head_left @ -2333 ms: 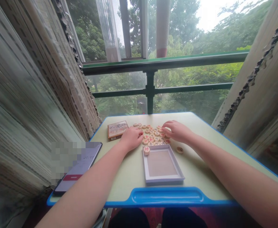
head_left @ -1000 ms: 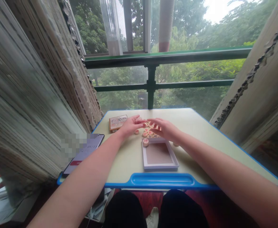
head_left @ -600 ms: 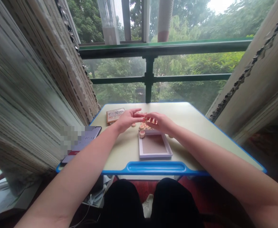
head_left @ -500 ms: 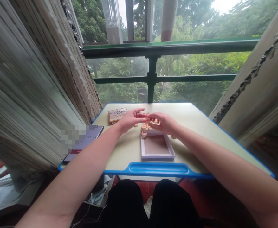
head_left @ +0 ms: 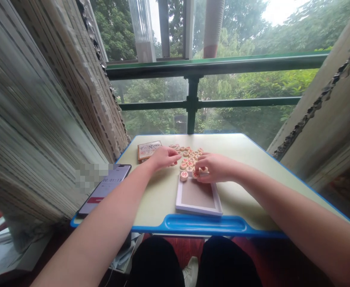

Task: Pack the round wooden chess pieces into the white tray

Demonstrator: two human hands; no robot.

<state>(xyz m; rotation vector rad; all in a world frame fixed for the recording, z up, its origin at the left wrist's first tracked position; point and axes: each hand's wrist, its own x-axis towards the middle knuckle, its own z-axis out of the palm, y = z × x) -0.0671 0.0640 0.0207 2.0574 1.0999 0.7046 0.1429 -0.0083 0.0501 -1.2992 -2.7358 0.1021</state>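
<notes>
Nearest you, the blue-rimmed desk (head_left: 158, 207) is bearing a shallow white tray (head_left: 198, 198), its far edge facing the pile, while a phone (head_left: 104, 195) is lying off to the left, showing a timer. Your right hand (head_left: 216, 168) is resting over the tray's far edge, fingers curled down and half closed at the pile's near corner; you cannot tell from this view whether they have hold of a piece. One red-marked piece (head_left: 184, 175) is sitting at the tray's far left corner, just beside that hand. Your left hand (head_left: 163, 157) is lying palm down and loosely curled at the pile's left side, with nothing showing in its grasp. The round wooden chess pieces (head_left: 189, 158) are spreading in a loose pile between your hands, running away from you beyond the tray, and your right hand is the nearer to its tray end. Farther on, a card box (head_left: 149, 150) is lying near the desk's far left corner, and a green window railing (head_left: 192, 104) is crossing the view before the trees (head_left: 237, 83).
</notes>
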